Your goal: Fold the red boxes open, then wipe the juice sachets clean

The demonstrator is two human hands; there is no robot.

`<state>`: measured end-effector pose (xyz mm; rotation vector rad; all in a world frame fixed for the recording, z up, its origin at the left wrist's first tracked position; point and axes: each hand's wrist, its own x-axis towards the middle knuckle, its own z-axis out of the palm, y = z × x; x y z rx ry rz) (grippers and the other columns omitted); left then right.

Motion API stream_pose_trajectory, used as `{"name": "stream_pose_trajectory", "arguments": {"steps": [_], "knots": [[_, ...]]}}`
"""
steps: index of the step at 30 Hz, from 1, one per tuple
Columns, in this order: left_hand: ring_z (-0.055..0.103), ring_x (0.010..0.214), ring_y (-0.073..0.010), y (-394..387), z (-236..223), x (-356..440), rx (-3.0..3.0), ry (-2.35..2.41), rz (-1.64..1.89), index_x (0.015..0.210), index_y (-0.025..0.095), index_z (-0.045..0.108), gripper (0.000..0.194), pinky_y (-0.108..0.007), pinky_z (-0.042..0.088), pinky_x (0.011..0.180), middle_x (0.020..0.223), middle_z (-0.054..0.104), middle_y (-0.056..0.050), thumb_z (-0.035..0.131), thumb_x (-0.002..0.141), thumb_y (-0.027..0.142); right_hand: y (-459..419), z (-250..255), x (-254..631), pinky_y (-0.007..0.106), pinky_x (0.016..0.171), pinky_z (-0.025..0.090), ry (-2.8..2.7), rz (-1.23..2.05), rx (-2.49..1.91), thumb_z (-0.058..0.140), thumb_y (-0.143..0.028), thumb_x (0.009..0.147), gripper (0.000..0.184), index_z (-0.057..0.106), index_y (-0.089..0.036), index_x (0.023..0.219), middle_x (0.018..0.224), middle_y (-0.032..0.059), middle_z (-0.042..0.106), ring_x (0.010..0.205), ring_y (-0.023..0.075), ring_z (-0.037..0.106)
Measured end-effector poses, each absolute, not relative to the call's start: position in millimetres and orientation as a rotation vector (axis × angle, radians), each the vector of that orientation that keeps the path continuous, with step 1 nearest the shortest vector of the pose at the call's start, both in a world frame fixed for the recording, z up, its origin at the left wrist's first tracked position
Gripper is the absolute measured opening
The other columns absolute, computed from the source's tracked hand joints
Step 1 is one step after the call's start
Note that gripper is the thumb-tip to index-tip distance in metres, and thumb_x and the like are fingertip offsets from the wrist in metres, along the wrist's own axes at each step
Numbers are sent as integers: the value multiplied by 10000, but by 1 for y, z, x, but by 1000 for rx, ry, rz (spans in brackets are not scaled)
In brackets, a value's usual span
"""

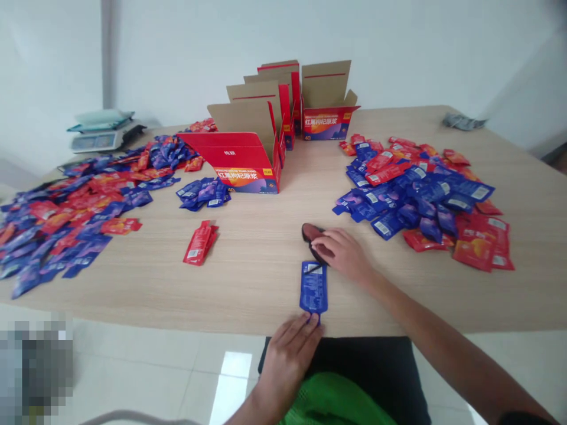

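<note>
Where floor tiles [177, 360] gleam, a pale wooden table [248, 283] stands.

From my feed I see a plain pale wall [199, 47] behind a light wood-grain table [266, 283] with a rounded front edge, a vertical grey strip [107, 59] running down the wall at left, glossy cream floor tiles [146, 378] with thin joints showing below the tabletop, and a bright patch of reflected light [233, 378] on them; the wall at right is shaded
</note>
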<state>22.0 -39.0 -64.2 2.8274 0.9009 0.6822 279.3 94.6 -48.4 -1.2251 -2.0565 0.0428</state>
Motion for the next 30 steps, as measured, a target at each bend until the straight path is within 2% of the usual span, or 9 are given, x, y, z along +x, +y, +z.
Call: {"name": "stream_pose_trajectory", "arguments": {"steps": [4, 10, 13, 15, 18, 20, 24, 27, 30], "knots": [[691, 1250, -240, -34, -50, 20, 2782, 938, 569, 1448, 163, 596, 404, -370, 617, 1001, 1335, 732, -101, 607, 1052, 239, 86, -31, 304, 408, 944, 550, -1644, 39, -1360, 661, -361, 1000, 142, 723, -262, 1081, 1086, 71, 734, 1041, 248, 690], [613, 1349, -262, -38, -58, 24, 2780, 967, 789, 1392, 174, 633, 365, -386, 576, 1061, 1447, 659, -121, 641, 1033, 241, 27, -33, 328, 392, 911, 556, -1255, 239, -1485, 720, -490, 937, 251, 732, -260, 1036, 1050, 45, 756, 976, 250, 722], [512, 1445, -352, -45, -72, 32, 2919, 1139, 578, 1472, 199, 585, 543, -472, 562, 1058, 1594, 514, -137, 733, 966, 328, 1, -46, 337, 386, 916, 554, -1156, 304, -1581, 731, -540, 906, 303, 742, -259, 1019, 1049, 43, 766, 968, 255, 731], [488, 1460, -372, -48, -81, 37, 2998, 1237, 458, 1535, 204, 530, 650, -483, 551, 1052, 1638, 452, -142, 749, 943, 359, -13, -55, 342, 384, 920, 551, -1115, 328, -1659, 732, -576, 885, 342, 751, -258, 1012, 1044, 45, 772, 976, 264, 731], [482, 1463, -312, -49, -87, 36, 3062, 1243, 439, 1567, 231, 504, 578, -437, 512, 1085, 1652, 443, -92, 640, 1010, 302, -27, -67, 347, 386, 929, 548, -1031, 383, -1744, 739, -626, 847, 406, 761, -259, 1019, 1051, 49, 781, 1002, 281, 732], [515, 1422, -275, -48, -85, 32, 3044, 1226, 489, 1546, 261, 533, 497, -408, 505, 1079, 1606, 513, -61, 567, 1051, 268, -31, -71, 349, 394, 942, 548, -938, 440, -1763, 746, -654, 821, 457, 762, -257, 1046, 1056, 51, 787, 1011, 289, 740], [640, 1229, -236, -44, -76, 20, 2936, 1137, 604, 1446, 279, 628, 394, -366, 548, 1009, 1343, 715, -68, 582, 1056, 251, -30, -70, 350, 407, 931, 574, -796, 514, -1794, 749, -690, 785, 537, 765, -235, 1071, 1042, 66, 797, 1013, 313, 751], [687, 1147, -206, -40, -68, 8, 2879, 977, 758, 1362, 249, 676, 313, -323, 576, 989, 1194, 765, -69, 566, 1069, 241, -27, -67, 352, 388, 848, 613, -773, 553, -1793, 746, -699, 770, 571, 770, -219, 1079, 1009, 75, 806, 983, 324, 762], [699, 1175, -186, -30, -53, -14, 2801, 831, 799, 1420, 189, 617, 348, -285, 577, 1023, 1200, 767, -98, 469, 1107, 220, -27, -66, 354, 372, 788, 631, -763, 583, -1801, 750, -715, 737, 588, 773, -216, 1047, 991, 77, 812, 960, 329, 771]]}}
